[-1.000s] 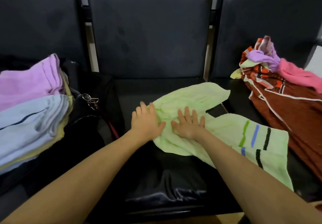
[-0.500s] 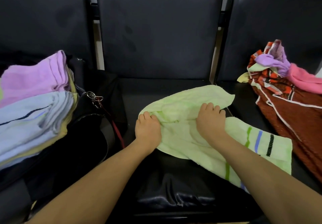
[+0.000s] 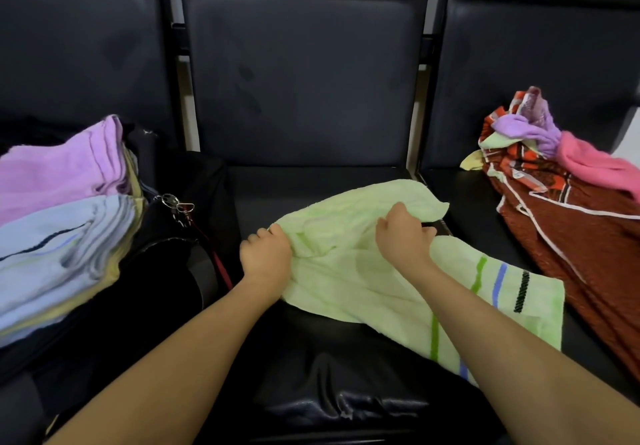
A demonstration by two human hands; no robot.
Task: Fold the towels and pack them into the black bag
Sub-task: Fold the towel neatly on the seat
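Head view: the light green towel (image 3: 349, 271) is lying rumpled across the middle black seat (image 3: 346, 396). The left hand (image 3: 266, 257) is gripping the towel's left edge with curled fingers. The right hand (image 3: 403, 236) is clutching a bunched fold near the towel's far edge. The black bag (image 3: 166, 271), holding folded towels (image 3: 62, 223), is sitting left of both hands.

- The left hand (image 3: 266, 257), flat on the green towel (image 3: 349, 271) a second ago, now curls its fingers and grips the towel's left edge.
- The right hand (image 3: 403, 236) shifts from beside the left — palm down — to the towel's right part, where it bunches the cloth.
- The towel's middle gathers into folds between the two hands.
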